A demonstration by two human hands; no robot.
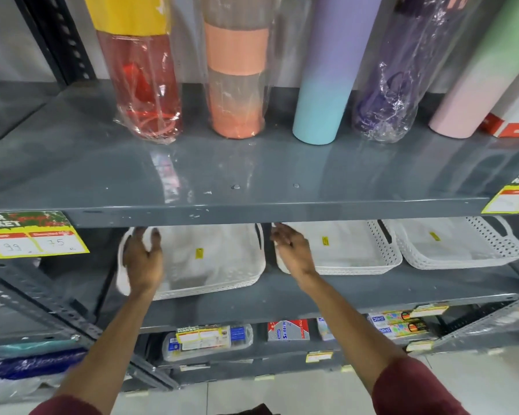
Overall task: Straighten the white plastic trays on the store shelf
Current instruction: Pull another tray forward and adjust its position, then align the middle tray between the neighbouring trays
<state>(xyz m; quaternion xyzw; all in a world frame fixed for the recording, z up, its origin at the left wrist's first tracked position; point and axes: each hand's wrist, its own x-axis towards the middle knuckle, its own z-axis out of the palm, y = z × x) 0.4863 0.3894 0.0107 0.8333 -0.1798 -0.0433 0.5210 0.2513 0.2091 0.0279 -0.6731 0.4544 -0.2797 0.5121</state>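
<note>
Three stacks of white perforated plastic trays sit side by side on the middle grey shelf [282, 298]. The left tray [216, 265] is turned askew, blurred, with a yellow sticker inside. My left hand [143, 259] lies over its left handle end, fingers spread. The middle tray [351, 250] stands straighter; my right hand [291, 250] rests at its left end, in the gap between the two trays, fingers loosely apart. The right tray [462, 247] sits untouched at the far right. The trays' back parts are hidden under the shelf above.
The upper shelf [252, 175] overhangs the trays and carries several tall wrapped bottles [144, 85] and tumblers [324, 85]. Yellow price tags [33, 238] hang on its edge. Boxed goods [288, 330] fill the lower shelf. A slotted upright [42, 304] runs at the left.
</note>
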